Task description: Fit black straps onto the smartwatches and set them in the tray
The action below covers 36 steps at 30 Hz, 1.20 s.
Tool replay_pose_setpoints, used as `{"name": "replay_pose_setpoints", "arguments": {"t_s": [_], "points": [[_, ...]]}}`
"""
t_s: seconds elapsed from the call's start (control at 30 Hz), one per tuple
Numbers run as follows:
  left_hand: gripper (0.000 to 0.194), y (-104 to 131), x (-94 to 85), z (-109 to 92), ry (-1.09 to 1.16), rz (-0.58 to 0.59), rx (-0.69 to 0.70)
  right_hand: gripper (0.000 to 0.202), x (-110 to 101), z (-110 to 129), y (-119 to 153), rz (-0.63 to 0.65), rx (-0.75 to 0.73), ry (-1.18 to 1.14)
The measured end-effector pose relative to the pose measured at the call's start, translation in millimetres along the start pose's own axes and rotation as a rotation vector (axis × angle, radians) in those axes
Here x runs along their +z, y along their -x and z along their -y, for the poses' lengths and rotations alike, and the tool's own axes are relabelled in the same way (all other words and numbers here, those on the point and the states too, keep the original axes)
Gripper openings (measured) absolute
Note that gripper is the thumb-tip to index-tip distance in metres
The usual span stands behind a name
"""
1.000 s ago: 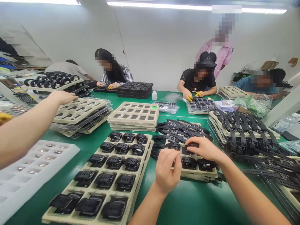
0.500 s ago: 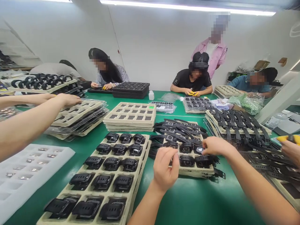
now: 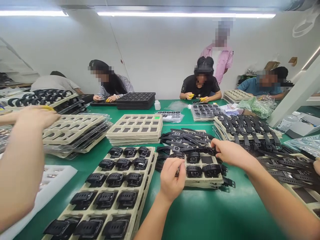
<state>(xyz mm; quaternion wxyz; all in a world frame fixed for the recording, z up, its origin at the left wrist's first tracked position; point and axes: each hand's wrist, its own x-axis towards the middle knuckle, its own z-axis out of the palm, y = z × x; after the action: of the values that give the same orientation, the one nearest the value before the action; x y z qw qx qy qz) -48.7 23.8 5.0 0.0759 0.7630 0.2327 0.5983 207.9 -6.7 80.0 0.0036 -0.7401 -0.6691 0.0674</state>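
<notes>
My right hand [image 3: 226, 152] pinches a black smartwatch [image 3: 210, 151] by its right end, above the back right of a beige pulp tray [image 3: 197, 182]. Below the watch is a bare square pocket [image 3: 206, 160]. At the front left of that tray is my left hand [image 3: 172, 178], fingers pinched together; what they hold, if anything, is hidden. Several black watches [image 3: 194, 171] sit in the tray's pockets with straps curled. Behind it lies a pile of watches [image 3: 186, 139] with straps stretched out.
On my left stands a long pulp tray [image 3: 98, 196] of curled watches. Further back are stacked pulp trays [image 3: 135, 128] and black trays [image 3: 136, 101]. A co-worker's arm [image 3: 22, 160] reaches in at left. More watches [image 3: 250, 130] lie on trays at right.
My right hand has lifted the watch from its pocket, baring it. My left hand keeps its pinch beside the tray. The co-worker's arm at left has drawn back, and my view has tilted up slightly.
</notes>
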Motion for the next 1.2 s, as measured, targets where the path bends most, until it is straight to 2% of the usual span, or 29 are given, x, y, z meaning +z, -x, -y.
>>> {"name": "replay_pose_setpoints", "arguments": {"t_s": [0.1, 0.2, 0.3, 0.37, 0.47, 0.53, 0.57, 0.6, 0.67, 0.7, 0.77, 0.8, 0.83, 0.87, 0.93, 1.0, 1.07, 1.13, 1.2], "points": [[0.02, -2, 0.1, -1, 0.016, 0.017, -0.021, 0.027, -18, 1, 13, -0.19, -0.087, 0.058], [0.019, -8, -2.3, -6, 0.039, 0.03, -0.08, 0.023, -32, -1, 23, -0.584, -0.312, 0.161], [0.022, -20, -5.2, -17, 0.105, 0.059, -0.232, 0.025, -39, -2, 29, -0.939, -0.588, 0.07], [0.029, -28, -5.1, -26, 0.253, 0.128, -0.392, 0.024, -39, 3, 29, -1.038, -0.746, -0.095], [0.042, -38, -1.2, -39, 0.676, 0.336, -0.627, 0.021, -33, 19, 27, -1.036, -0.875, -0.304], [0.047, -41, 2.0, -44, 0.947, 0.462, -0.758, 0.022, -25, 33, 30, -1.025, -0.872, -0.365], [0.045, -42, 3.2, -45, 1.033, 0.47, -0.825, 0.024, -20, 40, 35, -1.062, -0.819, -0.396], [0.043, -42, 3.8, -45, 1.086, 0.433, -0.895, 0.025, -12, 47, 43, -1.111, -0.739, -0.45], [0.038, -41, 3.8, -42, 1.136, 0.25, -1.019, 0.023, 9, 65, 67, -1.197, -0.52, -0.669], [0.036, -40, 3.3, -40, 1.156, 0.153, -1.06, 0.018, 23, 75, 81, -1.063, -0.478, -0.85], [0.036, -38, 1.9, -36, 1.227, 0.035, -1.096, 0.013, 54, 97, 106, -0.471, -0.491, -1.174], [0.036, -37, 1.4, -35, 1.272, 0.019, -1.096, 0.018, 69, 106, 115, -0.261, -0.413, -1.328], [0.036, -35, 1.0, -35, 1.315, 0.03, -1.088, 0.024, 82, 114, 120, -0.113, -0.299, -1.474], [0.035, -33, 1.0, -35, 1.355, 0.056, -1.074, 0.031, 92, 119, 120, -0.039, -0.192, -1.59], [0.032, -28, 1.8, -37, 1.414, 0.11, -1.05, 0.045, 102, 122, 112, -0.074, -0.072, -1.715], [0.034, -21, 3.3, -41, 1.445, 0.153, -1.05, 0.047, 100, 115, 95, -0.243, 0.062, -1.846], [0.036, -16, 4.6, -43, 1.444, 0.212, -1.072, 0.039, 89, 103, 77, -0.399, 0.15, -1.905], [0.032, -13, 4.9, -43, 1.385, 0.319, -1.074, 0.035, 78, 93, 62, -0.462, 0.113, -1.863], [0.029, -11, 4.2, -41, 1.285, 0.447, -1.033, 0.039, 71, 84, 52, -0.475, 0.035, -1.808]]}}
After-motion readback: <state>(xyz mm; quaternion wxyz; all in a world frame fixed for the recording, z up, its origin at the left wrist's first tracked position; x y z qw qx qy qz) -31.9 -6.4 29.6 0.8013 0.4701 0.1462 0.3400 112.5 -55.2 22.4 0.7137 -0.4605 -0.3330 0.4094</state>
